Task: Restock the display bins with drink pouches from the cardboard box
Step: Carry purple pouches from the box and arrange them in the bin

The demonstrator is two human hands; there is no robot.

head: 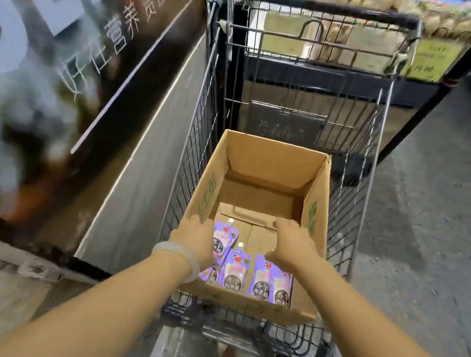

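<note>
Both hands [250, 238] seemingly inside cardboard box [272, 162]

Worn on the head, aimed forward and steeply down into an open cardboard box [258, 199] sitting in a wire shopping cart [373, 155]. Close enough for both forearms to enter from the bottom edge. Wide-angle, with straight lines bowing toward the borders; only one view, nothing shared.
</note>
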